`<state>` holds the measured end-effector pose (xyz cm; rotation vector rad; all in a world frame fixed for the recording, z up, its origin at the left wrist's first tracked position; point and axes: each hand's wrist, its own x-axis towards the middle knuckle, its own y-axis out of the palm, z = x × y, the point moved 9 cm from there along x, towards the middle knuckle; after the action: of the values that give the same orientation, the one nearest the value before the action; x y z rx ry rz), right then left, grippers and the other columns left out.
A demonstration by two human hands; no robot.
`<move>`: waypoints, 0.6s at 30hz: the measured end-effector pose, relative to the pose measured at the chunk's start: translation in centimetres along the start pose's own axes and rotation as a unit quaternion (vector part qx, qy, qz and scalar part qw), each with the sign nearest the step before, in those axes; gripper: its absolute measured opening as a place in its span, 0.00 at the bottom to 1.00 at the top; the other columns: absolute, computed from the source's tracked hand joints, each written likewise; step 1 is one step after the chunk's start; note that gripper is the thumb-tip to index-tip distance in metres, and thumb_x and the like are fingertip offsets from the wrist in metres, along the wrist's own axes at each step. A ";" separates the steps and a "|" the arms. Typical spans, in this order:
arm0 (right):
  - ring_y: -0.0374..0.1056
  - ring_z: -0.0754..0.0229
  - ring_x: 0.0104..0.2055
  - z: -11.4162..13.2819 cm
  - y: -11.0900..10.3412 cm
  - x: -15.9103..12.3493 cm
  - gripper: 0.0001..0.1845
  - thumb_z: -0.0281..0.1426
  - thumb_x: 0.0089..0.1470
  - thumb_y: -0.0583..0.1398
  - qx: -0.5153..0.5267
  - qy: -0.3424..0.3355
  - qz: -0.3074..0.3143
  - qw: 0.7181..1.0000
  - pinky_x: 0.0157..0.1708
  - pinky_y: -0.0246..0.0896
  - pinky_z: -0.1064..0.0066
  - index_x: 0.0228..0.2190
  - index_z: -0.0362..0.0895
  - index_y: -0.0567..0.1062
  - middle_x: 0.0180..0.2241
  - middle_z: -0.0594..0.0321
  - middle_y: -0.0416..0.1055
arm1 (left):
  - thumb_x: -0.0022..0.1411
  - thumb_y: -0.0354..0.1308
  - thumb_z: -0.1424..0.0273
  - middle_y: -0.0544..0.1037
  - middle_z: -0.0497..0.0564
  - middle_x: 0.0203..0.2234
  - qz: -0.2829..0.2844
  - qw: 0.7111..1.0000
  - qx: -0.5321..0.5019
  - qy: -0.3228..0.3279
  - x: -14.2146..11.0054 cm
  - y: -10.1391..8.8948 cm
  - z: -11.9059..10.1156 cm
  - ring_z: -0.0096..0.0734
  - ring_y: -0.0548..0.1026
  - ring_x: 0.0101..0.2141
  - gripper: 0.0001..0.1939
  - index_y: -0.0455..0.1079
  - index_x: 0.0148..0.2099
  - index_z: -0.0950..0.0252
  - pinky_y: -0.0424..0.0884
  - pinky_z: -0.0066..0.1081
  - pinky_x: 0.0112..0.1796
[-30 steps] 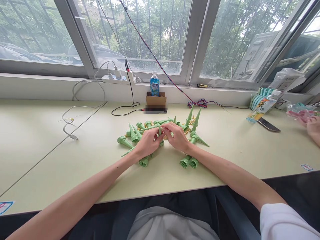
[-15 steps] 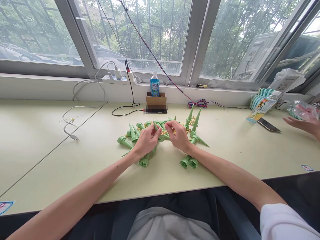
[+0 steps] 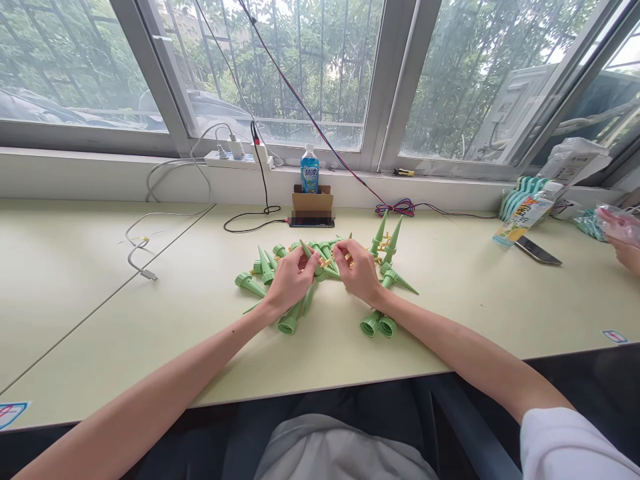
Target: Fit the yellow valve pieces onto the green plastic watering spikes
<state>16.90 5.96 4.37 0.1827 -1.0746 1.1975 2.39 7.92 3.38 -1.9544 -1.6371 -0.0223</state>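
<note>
My left hand [image 3: 293, 277] is closed around a green plastic plant-watering spike [image 3: 305, 249], its point showing above the fingers. A small yellow valve piece [image 3: 327, 263] sticks out on the right side of that hand. Just to the right, my right hand [image 3: 360, 272] has thumb and fingertips pinched together. What they hold, if anything, is too small to make out. More green spikes lie around both hands. Two stand upright, including a spike [image 3: 394, 241] behind my right hand. Another spike [image 3: 249, 285] lies at the left, and a threaded cap end [image 3: 369, 325] faces me.
A blue bottle [image 3: 309, 171] stands behind a small cardboard box [image 3: 320, 197] and a phone [image 3: 311, 223]. White cable [image 3: 147, 273] lies left. At right are a tilted drink bottle [image 3: 523, 217], a phone [image 3: 539, 251] and another person's hand [image 3: 626, 255] with a plastic bag.
My left hand has shifted slightly left with the spike, whose point tilts further left. My right hand has barely moved. The other person's hand has moved right, lifting the bag.
</note>
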 end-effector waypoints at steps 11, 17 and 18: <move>0.66 0.62 0.32 -0.1 1.4 -0.2 0.12 0.37 0.65 0.53 0.037 -0.011 0.064 0.997 0.29 0.62 0.71 0.34 0.44 0.71 0.33 0.59 0.73 | 0.65 0.53 0.54 0.73 0.47 0.25 -0.011 0.999 -0.051 -0.004 0.1 -0.2 0.3 0.24 0.67 0.20 0.16 0.64 0.36 0.63 0.63 0.27 0.22; 0.66 0.62 0.33 0.2 1.8 -0.3 0.13 0.38 0.65 0.53 0.046 -0.018 0.085 0.995 0.30 0.63 0.71 0.34 0.44 0.71 0.33 0.59 0.72 | 0.65 0.53 0.54 0.75 0.49 0.27 -0.015 0.999 -0.034 0.007 0.0 -0.2 0.2 0.24 0.68 0.22 0.16 0.65 0.37 0.63 0.61 0.26 0.22; 0.66 0.62 0.33 0.2 1.8 -0.3 0.13 0.38 0.65 0.53 0.049 -0.018 0.088 0.995 0.30 0.64 0.71 0.34 0.44 0.71 0.33 0.59 0.72 | 0.65 0.53 0.54 0.75 0.48 0.27 -0.016 0.999 -0.032 0.008 0.0 -0.3 0.1 0.24 0.67 0.22 0.16 0.65 0.37 0.63 0.61 0.26 0.22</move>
<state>15.29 6.35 3.49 0.1892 -1.0817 1.4110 2.11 8.02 3.37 -1.9694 -1.6776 -0.1029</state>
